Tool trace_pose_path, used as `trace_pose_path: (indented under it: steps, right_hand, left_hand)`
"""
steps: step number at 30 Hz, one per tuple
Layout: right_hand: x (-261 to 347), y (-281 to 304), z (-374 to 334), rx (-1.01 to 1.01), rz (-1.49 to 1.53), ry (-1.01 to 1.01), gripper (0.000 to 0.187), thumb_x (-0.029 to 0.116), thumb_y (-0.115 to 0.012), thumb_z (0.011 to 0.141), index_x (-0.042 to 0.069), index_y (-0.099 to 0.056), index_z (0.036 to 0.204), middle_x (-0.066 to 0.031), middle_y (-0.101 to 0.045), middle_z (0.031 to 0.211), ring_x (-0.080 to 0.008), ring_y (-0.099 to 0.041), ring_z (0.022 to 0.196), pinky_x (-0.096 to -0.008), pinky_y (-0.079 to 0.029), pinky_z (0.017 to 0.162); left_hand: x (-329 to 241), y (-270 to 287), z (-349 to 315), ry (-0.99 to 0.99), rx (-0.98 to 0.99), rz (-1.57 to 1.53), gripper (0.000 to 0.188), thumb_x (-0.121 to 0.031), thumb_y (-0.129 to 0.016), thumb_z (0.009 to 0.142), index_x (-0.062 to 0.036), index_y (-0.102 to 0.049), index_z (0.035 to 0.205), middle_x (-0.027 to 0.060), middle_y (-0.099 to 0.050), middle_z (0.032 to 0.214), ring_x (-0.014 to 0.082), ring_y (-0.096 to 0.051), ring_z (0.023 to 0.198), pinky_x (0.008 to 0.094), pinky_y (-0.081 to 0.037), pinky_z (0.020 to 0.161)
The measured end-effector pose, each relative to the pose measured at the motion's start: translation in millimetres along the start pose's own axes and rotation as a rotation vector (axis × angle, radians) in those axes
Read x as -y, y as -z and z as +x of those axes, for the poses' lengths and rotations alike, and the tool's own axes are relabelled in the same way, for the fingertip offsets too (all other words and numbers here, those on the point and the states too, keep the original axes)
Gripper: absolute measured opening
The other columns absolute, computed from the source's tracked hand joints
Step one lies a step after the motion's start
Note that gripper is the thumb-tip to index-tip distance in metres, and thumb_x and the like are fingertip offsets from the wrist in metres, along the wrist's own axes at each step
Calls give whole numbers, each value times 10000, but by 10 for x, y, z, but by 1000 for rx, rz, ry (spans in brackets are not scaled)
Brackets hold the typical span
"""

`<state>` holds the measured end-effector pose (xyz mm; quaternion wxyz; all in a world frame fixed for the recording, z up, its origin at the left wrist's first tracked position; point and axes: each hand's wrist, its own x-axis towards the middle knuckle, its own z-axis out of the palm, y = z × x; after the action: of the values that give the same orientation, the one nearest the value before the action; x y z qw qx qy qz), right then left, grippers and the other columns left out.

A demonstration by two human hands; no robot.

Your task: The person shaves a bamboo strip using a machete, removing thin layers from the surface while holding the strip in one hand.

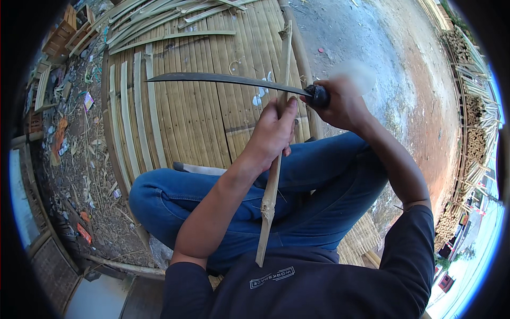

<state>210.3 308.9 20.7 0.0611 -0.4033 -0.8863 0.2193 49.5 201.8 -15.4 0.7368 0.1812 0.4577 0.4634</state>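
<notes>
Light but stiff, I'd judge

The bamboo strip (272, 178) runs down the frame's centre; its edges look sharp, so I'd hold between the knobbly nodes (268, 209); the left hand (273, 130) wraps its fingers round it; the right hand's (339, 101) curl round a long steel knife's (228, 79) handle; a ridged slatted platform (188, 106) spreads upper left.

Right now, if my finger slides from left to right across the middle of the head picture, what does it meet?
Purple-and-white wrapper → four pale strips lying side by side → left hand → right hand → stacked poles.
</notes>
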Motion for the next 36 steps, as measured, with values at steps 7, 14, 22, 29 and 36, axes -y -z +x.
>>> trace_pose_path:
  steps: [7, 14, 22, 29, 36]
  right_hand:
    - [-58, -1, 13, 8, -173, -12, 95, 152, -705, 694, 84, -677, 753, -165, -640, 656, -378, -648, 654, -478, -520, 624]
    - [-148, -59, 37, -77, -189, 10, 84, 125, -691, 664, 76, -639, 709, -157, -621, 631, -378, -640, 643, -477, -515, 610]
    - [-471, 70, 136, -204, -250, -61, 74, 120, -671, 691, 97, -691, 759, -162, -637, 659, -377, -649, 662, -476, -522, 641]
    - [-628, 57, 160, -308, -213, -74, 96, 128, -691, 732, 80, -702, 814, -190, -633, 686, -392, -633, 661, -454, -512, 632]
    - [-909, 85, 161, -319, -245, -217, 246, 189, -716, 740, 131, -766, 974, -194, -680, 754, -380, -668, 691, -459, -540, 666]
  left_hand:
    - [-81, -10, -60, 49, 14, 80, 166, -215, -548, 1015, -125, -415, 974, -45, -370, 658, 21, -330, 428, 222, -265, 321]
    - [-179, -23, -130, 124, 56, 30, 141, -81, -528, 980, -132, -397, 998, -51, -358, 651, 14, -300, 430, 216, -218, 334]
    - [-183, -68, -252, 146, 129, 33, 160, -64, -520, 974, -139, -380, 991, -54, -356, 645, 16, -300, 427, 214, -228, 333]
    - [-264, -44, -291, 213, 211, -55, 162, -57, -519, 973, -141, -382, 998, -49, -359, 659, 22, -315, 425, 220, -240, 325]
    - [-202, -40, -289, 192, 181, 9, 159, -66, -526, 972, -143, -391, 1003, -55, -351, 637, 27, -313, 415, 225, -237, 318]
